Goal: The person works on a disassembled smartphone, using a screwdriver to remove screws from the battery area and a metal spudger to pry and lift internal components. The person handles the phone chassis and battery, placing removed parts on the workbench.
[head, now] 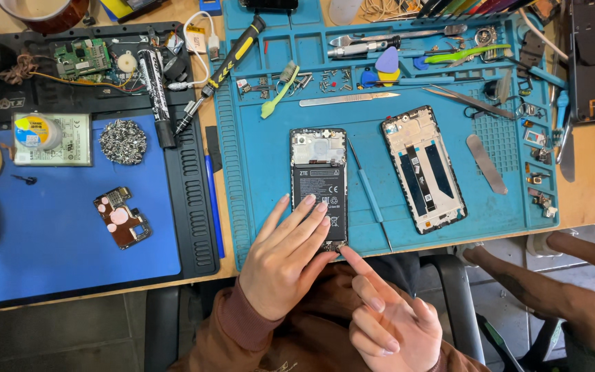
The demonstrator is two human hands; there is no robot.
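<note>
An opened black phone (319,176) with its battery showing lies face down on a teal work mat (263,172). My left hand (286,258) rests flat with its fingertips on the phone's lower half, holding it down. My right hand (390,318) points its index finger at the phone's bottom edge, the other fingers curled and nothing in them. To the right of the phone lies a second phone frame (423,167) with its inside showing. Between the two phones lies a thin blue pry tool (368,193).
Tweezers, a scalpel (348,99), screws and picks fill the mat's top trays. A blue and black mat (70,220) on the left carries a small circuit board (121,217), solder wick (122,141) and a screwdriver (225,69). Another person's legs (559,289) show at lower right.
</note>
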